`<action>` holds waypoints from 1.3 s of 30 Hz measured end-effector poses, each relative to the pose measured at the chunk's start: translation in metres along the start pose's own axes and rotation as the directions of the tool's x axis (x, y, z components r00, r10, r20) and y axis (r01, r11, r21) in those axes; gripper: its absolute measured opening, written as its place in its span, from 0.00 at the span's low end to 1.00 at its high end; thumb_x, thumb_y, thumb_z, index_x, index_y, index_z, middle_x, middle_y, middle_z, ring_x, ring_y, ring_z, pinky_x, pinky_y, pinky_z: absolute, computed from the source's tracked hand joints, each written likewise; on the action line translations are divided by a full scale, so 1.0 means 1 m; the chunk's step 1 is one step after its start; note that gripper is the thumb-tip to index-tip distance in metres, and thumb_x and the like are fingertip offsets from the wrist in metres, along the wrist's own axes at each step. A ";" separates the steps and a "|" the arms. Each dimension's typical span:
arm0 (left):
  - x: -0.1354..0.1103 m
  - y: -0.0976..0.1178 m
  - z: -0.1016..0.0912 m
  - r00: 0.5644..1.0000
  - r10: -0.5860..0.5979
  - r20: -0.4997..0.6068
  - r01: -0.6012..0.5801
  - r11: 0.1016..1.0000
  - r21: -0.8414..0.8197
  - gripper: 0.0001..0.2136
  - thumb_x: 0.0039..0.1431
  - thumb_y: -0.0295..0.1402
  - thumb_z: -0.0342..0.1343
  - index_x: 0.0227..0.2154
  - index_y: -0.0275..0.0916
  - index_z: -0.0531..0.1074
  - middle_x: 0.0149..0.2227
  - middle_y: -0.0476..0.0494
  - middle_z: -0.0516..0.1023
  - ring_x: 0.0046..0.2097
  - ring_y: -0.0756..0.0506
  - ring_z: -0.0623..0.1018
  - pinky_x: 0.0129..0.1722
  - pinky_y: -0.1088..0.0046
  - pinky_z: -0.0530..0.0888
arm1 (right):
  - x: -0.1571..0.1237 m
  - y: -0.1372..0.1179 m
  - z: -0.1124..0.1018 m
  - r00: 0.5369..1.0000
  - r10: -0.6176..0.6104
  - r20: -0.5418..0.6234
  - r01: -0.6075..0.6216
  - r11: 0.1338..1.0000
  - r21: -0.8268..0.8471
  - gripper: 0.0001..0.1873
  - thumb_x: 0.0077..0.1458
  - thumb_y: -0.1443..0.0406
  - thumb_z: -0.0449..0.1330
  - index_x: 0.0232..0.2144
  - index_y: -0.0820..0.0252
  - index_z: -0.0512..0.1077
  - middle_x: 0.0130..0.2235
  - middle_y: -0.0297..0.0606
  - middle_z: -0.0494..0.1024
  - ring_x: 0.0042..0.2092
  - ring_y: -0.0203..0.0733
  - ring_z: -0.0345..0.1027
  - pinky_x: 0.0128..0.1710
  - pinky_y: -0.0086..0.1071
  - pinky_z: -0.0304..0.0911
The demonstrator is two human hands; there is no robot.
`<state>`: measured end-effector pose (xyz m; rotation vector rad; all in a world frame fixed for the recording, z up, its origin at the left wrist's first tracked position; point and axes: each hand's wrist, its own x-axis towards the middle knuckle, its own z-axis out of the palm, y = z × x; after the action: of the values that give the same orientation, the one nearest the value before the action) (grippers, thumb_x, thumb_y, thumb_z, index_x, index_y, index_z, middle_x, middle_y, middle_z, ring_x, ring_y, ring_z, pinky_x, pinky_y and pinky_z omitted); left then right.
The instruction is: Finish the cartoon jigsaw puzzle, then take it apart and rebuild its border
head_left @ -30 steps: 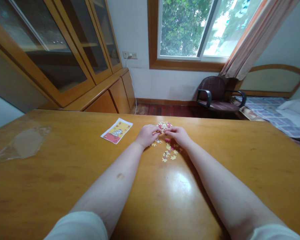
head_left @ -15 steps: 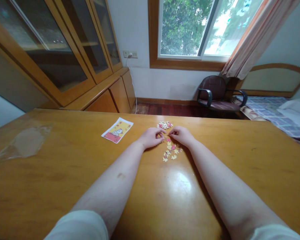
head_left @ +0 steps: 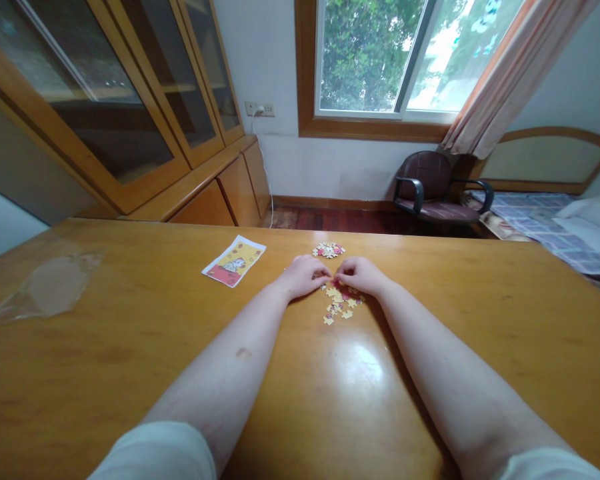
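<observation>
"Head view — what of the left hand [head_left: 306, 277] and right hand [head_left: 361, 275]?"

"Both curl, nearly meeting, over the glossy yellow-brown wooden worktop [head_left: 290, 373] — I can't tell whether either pinches anything."

"And the small, flat yellow-and-pink jigsaw pieces [head_left: 337, 309]?"

"Scattered near the hands, towards the person; a white-and-pink jigsaw pile [head_left: 329, 250] lies beyond."

Puzzle pieces [head_left: 333, 293] mid-frame partly hidden by left hand [head_left: 304, 276] and right hand [head_left: 361, 275], any grip too small to tell, cabinet [head_left: 240, 190] cropped upper left, bed [head_left: 535, 213] cropped right
</observation>
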<state>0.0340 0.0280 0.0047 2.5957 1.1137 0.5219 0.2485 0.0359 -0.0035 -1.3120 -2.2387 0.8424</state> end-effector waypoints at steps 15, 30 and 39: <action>-0.002 -0.011 0.002 0.995 -0.098 -0.027 0.099 0.993 0.063 0.09 0.52 0.27 0.53 0.31 0.43 0.78 0.35 0.47 0.80 0.43 0.43 0.75 0.49 0.64 0.68 | 0.002 -0.003 0.001 0.981 -0.142 -0.132 0.107 0.964 -0.243 0.14 0.55 0.60 0.61 0.42 0.59 0.77 0.48 0.45 0.77 0.52 0.49 0.68 0.55 0.43 0.60; 0.000 -0.008 0.001 0.971 -0.213 -0.108 0.217 0.976 0.020 0.10 0.56 0.27 0.51 0.34 0.41 0.78 0.40 0.45 0.80 0.45 0.43 0.75 0.51 0.63 0.69 | 0.003 0.008 0.005 0.964 0.123 -0.235 -0.223 0.854 -0.470 0.31 0.60 0.50 0.53 0.63 0.52 0.61 0.67 0.46 0.55 0.67 0.64 0.41 0.63 0.63 0.33; 0.000 -0.010 0.001 0.971 -0.215 -0.108 0.217 0.976 0.005 0.10 0.56 0.27 0.51 0.33 0.41 0.78 0.40 0.45 0.80 0.45 0.43 0.76 0.51 0.63 0.69 | 0.006 0.015 -0.002 0.937 0.129 -0.326 -0.251 0.896 -0.366 0.14 0.59 0.58 0.56 0.42 0.54 0.77 0.52 0.42 0.75 0.57 0.53 0.61 0.63 0.58 0.40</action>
<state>0.0284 0.0343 -0.0001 2.4432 1.4208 0.6089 0.2558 0.0473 -0.0118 -1.7401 -2.1302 0.2149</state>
